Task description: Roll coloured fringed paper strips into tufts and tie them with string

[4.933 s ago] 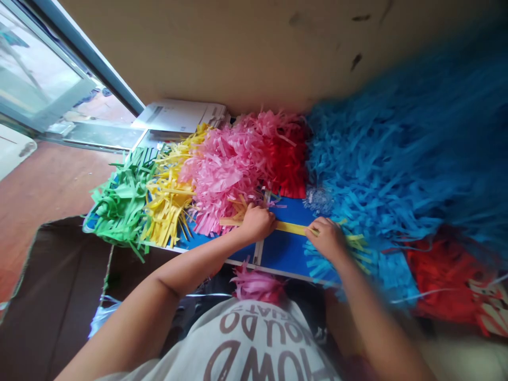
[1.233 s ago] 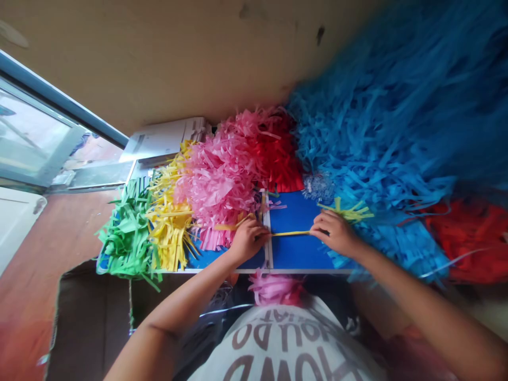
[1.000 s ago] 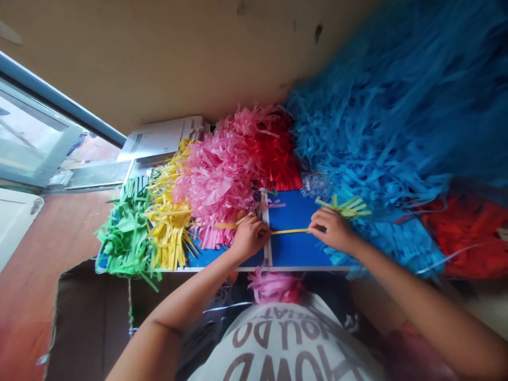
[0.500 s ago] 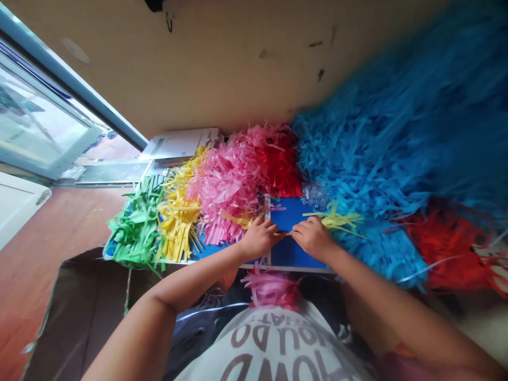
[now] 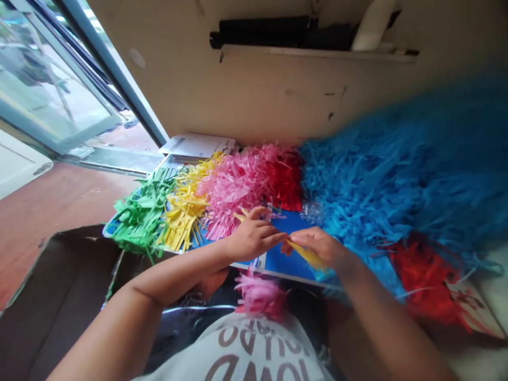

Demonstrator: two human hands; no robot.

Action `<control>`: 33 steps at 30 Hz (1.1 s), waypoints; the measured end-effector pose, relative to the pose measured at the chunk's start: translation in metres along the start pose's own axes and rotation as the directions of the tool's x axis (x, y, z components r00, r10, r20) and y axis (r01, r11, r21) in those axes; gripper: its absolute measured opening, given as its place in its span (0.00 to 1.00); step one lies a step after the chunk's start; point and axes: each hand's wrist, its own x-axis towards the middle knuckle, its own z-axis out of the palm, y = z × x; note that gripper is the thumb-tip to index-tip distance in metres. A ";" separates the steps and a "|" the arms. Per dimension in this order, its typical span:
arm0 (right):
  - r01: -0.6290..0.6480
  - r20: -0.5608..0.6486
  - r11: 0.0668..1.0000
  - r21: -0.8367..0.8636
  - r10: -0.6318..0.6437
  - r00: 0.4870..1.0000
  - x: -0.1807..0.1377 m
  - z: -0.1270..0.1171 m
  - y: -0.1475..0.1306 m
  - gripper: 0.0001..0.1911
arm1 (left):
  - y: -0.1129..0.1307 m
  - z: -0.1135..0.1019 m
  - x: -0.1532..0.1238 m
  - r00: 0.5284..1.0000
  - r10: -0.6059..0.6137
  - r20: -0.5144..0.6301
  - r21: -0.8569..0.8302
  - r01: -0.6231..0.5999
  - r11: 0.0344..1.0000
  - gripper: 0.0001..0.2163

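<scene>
The yellow strip (image 5: 307,255) lies slantwise over the near part of the desk (image 5: 283,264), close to its front edge, running under the palm of the right hand (image 5: 319,246). That hand's thumb and finger are clamped on its tip; the fingertips of the left hand (image 5: 256,235) come together at the same spot, though whether they grip I cannot tell. The paper looks thin, so an uneven pull could tear it or twist it crooked, and a loose pinch could let it slip over the front edge. The blue fringe (image 5: 365,190) crowds the desk's right side and could snag a sleeve or the strip's tail. Pink fringe (image 5: 238,180) fills the space behind the left hand, leaving little bare surface, while green fringe (image 5: 145,209) overhangs the left front corner and could slide off if bumped.
</scene>
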 end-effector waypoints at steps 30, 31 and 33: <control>0.413 -0.699 0.815 0.406 -0.015 0.715 0.002 0.056 0.037 0.10 | 0.059 0.033 -0.005 0.710 -0.635 -0.304 -0.420 0.498 0.759 0.05; 0.414 -0.702 0.822 0.391 -0.025 0.712 0.002 0.055 0.038 0.10 | 0.059 0.034 -0.007 0.730 -0.608 -0.313 -0.345 0.509 0.789 0.05; 0.407 -0.703 0.837 0.366 -0.038 0.711 0.002 0.052 0.039 0.09 | 0.057 0.036 -0.010 0.763 -0.583 -0.277 -0.219 0.541 0.812 0.05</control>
